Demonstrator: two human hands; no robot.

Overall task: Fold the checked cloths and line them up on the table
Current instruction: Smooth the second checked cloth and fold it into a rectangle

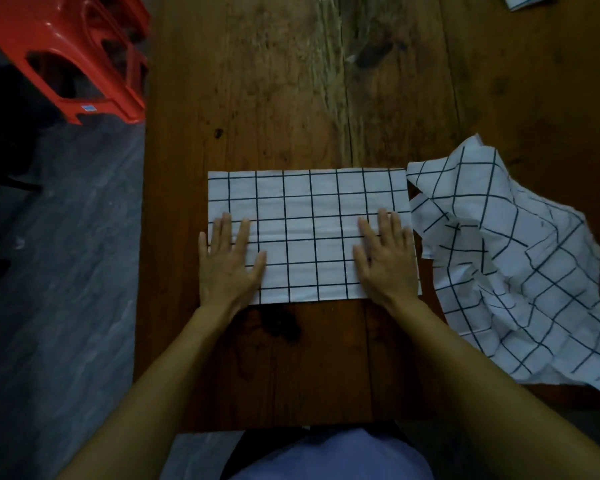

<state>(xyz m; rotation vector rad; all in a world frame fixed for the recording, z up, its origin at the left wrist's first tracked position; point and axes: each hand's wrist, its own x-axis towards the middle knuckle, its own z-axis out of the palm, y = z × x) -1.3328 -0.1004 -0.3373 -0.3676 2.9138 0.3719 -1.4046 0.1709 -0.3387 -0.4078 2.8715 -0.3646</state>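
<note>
Flat rectangular white cloth with a black grid pattern [312,233], lying squared at the centre of the frame on the dark brown wooden plank table [274,98], its near edge short of the table's lower edge; left hand [227,263] laid palm-down on the cloth's lower left corner, fingers straight and slightly spread, gripping nothing; right hand [387,259] laid likewise on the lower right corner, fingers extended, pressing flat; crumpled unfolded white checked cloth [520,268] at the right of the frame, its edge just beside the flat cloth's right side and spilling toward the lower right; corner of another white cloth [527,0] at the upper right edge; red plastic stool [70,53] at the upper left, over grey floor [56,306].
</note>
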